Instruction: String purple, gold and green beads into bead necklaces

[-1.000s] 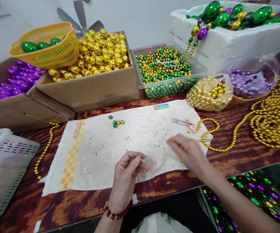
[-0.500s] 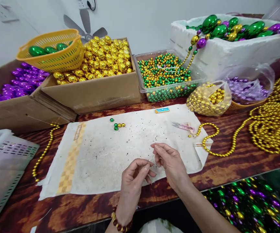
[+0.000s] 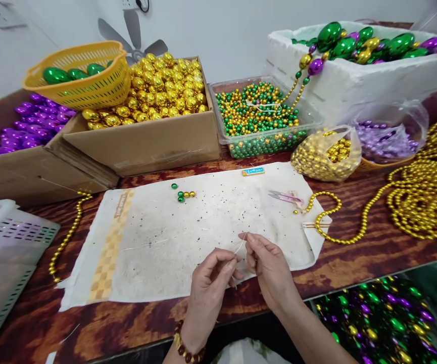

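Over the front edge of a white cloth (image 3: 173,263), both hands work close together on a thin white thread (image 3: 240,245). My left hand (image 3: 214,275) pinches one part of it between thumb and forefinger. Slightly higher and to the right, my right hand (image 3: 265,263) pinches the thread too, and a short curved stretch shows between the fingertips. Farther back on the cloth lie a few loose green beads (image 3: 181,195) and gold beads (image 3: 189,194). Small pink-handled scissors (image 3: 286,197) rest to the right, near a gold bead string (image 3: 341,240).
Along the back stand a box of gold balls (image 3: 142,144), a yellow basket (image 3: 78,93), a clear tub of small beads (image 3: 269,134) and a white foam box (image 3: 354,86). A white crate (image 3: 17,253) is at left. A blue-labelled lighter (image 3: 253,171) lies on the cloth.
My right hand has shifted slightly down and to the right, and more of the white thread shows between the hands. My left hand stays nearly in place.
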A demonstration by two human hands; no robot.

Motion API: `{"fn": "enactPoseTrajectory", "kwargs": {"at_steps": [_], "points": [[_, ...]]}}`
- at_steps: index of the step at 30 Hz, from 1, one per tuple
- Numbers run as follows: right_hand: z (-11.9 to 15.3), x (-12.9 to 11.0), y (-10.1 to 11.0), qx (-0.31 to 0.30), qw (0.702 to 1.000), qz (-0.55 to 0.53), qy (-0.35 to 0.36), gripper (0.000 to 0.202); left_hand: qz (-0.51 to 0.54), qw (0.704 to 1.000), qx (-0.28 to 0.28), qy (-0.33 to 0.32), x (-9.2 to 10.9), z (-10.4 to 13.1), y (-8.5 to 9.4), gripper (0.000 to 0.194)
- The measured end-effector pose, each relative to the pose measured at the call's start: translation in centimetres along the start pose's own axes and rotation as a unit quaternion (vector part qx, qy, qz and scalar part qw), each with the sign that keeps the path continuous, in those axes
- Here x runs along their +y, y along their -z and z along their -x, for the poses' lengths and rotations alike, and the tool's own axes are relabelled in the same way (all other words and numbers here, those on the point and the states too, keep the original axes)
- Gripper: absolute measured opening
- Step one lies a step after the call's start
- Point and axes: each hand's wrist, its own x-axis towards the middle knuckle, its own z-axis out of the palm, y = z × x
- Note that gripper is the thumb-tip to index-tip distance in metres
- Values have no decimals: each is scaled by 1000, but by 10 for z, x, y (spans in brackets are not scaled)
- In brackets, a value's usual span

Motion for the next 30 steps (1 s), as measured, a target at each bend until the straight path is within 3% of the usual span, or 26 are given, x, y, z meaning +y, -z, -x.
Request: {"fn": "enactPoseTrajectory", "kwargs": {"at_steps": [8, 19, 22, 26, 30], "points": [[-4, -4, -1, -5, 1000, -17, 15, 17, -1, 1000, -23, 0, -9, 1, 3, 14], [-4, -11, -1, -23, 998, -27, 45, 14, -19, 998, -36, 54, -9, 5, 2, 18], [-4, -13, 1, -26, 998, 19, 50, 15, -20, 999, 3, 30, -6, 4, 3, 18], [0, -23, 6, -71, 984, 146, 72, 17, -44, 994, 102, -6, 3, 2, 12, 17], [9, -35, 2, -154, 959, 221, 81, 17, 19, 996, 67, 57, 14, 1, 17, 17]]}}
